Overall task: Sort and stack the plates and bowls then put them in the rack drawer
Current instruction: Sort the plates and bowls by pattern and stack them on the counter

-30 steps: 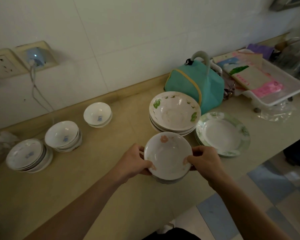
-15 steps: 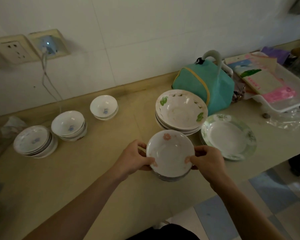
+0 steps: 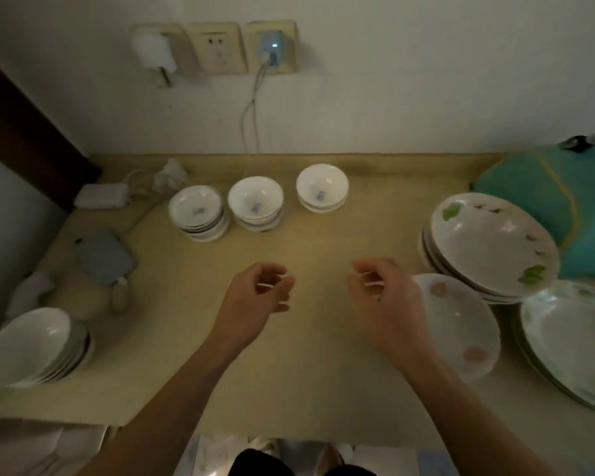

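Between stacks: both our hands are free over the counter [image 3: 323, 389].

Our left hand [image 3: 254, 300] and right hand [image 3: 381, 297] hover loosely curled, holding nothing. The pink bowls [image 3: 460, 324] sit at 3 o'clock, just beside the right hand; three small bowl stacks [image 3: 258, 204] stand at 12, a larger stack [image 3: 31, 345] at 9. Sorting looks nearly done; next we likely reach at 12 to merge the matching small stacks, gripping from both sides.

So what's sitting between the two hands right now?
Nothing: in the head view, only bare countertop shows between the left hand and the right hand. Both hands are empty, with loosely curled fingers.
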`<state>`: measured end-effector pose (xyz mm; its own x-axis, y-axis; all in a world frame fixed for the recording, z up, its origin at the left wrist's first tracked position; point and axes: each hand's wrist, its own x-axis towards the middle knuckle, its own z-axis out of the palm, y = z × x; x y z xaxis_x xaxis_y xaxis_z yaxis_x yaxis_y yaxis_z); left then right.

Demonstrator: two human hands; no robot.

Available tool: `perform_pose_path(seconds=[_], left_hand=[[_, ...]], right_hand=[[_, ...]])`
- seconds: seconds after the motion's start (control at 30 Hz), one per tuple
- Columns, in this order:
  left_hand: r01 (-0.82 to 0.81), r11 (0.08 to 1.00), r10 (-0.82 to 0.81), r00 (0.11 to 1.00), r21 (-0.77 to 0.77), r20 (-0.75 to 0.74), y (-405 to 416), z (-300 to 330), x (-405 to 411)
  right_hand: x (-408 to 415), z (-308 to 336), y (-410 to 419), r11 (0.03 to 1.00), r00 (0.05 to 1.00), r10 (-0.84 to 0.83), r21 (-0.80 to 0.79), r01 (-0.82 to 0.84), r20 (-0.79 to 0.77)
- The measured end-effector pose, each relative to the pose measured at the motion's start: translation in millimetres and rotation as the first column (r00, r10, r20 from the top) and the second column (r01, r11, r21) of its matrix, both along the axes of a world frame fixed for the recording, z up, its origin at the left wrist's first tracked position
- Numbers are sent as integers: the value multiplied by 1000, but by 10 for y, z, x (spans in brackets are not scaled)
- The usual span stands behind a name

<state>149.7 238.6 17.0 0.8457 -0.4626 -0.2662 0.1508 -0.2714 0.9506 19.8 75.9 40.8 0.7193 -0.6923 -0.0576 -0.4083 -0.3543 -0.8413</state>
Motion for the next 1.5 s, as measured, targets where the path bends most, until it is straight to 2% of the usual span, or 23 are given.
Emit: perform_pose_path(seconds=[0.2,0.3,0.37,0.43,0.47,0.53,0.6,0.63,0.7,0.77,0.8,0.93,1.03,1.2,1.37,1.5], left_hand=[[-315,949,313,933,-13,180,1378,22,416],[-466,881,397,825,86,403,2144,14,590],[-570,809,416,729,146,543,2644,9,689],[-659,729,434,653,183,620,3068,-2,810],[-684,698,443,646,214,621,3247,-20,882],[-675,671,444,697,306,563,3521,-71,1022],[-599,692,427,790,404,439,3674,-132,1129],[-550,725,426,831,415,359,3706,-155,1166],[-462,822,449,886,334,119,3742,-202,1195],[-429,871,467,874,239,-135,3789,-244,1200],[-418,882,460,863,218,-208,3807,-266,1195],[-418,902,427,829,108,-360,3848,-344,1193],[-407,912,397,839,55,-373,3846,-396,1211],[-336,942,327,904,13,-275,3692,-386,1165],[-205,977,190,958,-52,-213,3143,-214,1110],[-133,982,100,967,-131,-233,2412,-130,1028]], right_hand=[[588,-315,837,955,965,264,141,-261,-4],[869,-439,1328,923,937,349,182,-340,-22],[1063,-501,1716,889,921,389,271,-370,-19],[1270,-526,2114,846,910,415,365,-389,6],[1372,-527,2309,824,905,425,407,-394,16],[1573,-522,2670,789,897,443,470,-396,12],[1757,-540,2975,748,886,464,534,-395,5],[1833,-554,3102,726,879,477,565,-391,-5],[1943,-578,3284,693,861,507,615,-376,-44],[2006,-592,3411,666,846,526,662,-345,-87],[2022,-602,3448,643,845,525,695,-320,-97],[2046,-648,3508,551,860,500,802,-228,-99],[2051,-648,3522,524,896,434,835,-166,-94],[2011,-578,3401,587,943,322,800,-125,-89],[1778,-378,2771,615,975,223,778,-129,-15],[1492,-220,2124,679,988,153,726,-111,9]])
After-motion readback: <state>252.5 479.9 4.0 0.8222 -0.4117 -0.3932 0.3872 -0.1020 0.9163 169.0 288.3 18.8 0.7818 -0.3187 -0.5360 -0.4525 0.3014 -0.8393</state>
